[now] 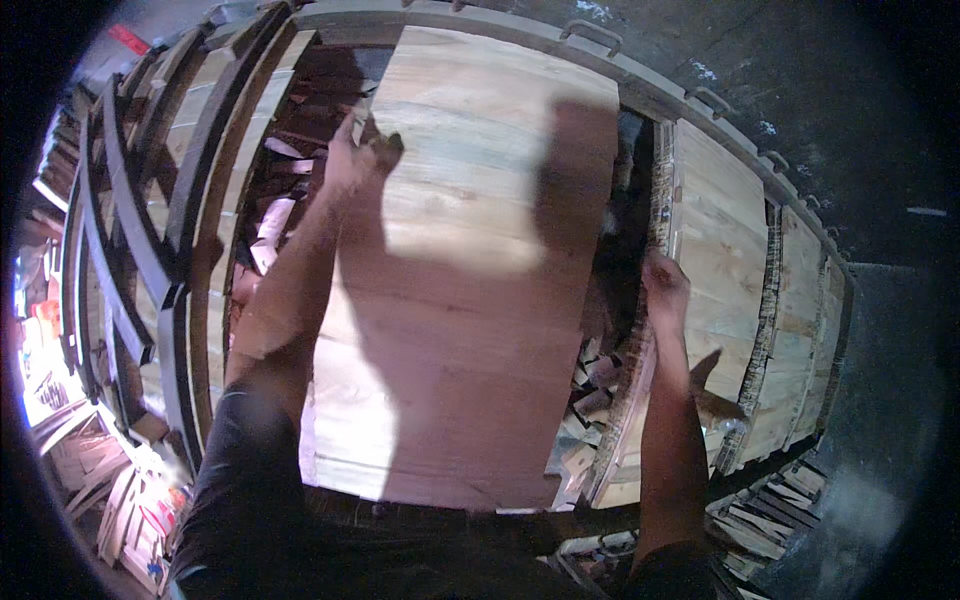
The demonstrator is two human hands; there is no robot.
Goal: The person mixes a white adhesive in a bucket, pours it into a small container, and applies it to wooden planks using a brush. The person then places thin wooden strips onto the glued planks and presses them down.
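Observation:
A large pale wooden panel of joined strips lies in front of me, with shadows across much of it. Beside its far left edge is my left hand, fingers curled together. A small pale bit shows at its fingertips, too small to name. My right hand is closed at the left edge of another wooden panel, which lies on a stack at the right. The fingers' undersides are hidden there.
Dark bars and a long beam stand at the left. Loose wood scraps fill the gap left of the middle panel. More panels lie at the right. A metal rail with handles runs along the far side.

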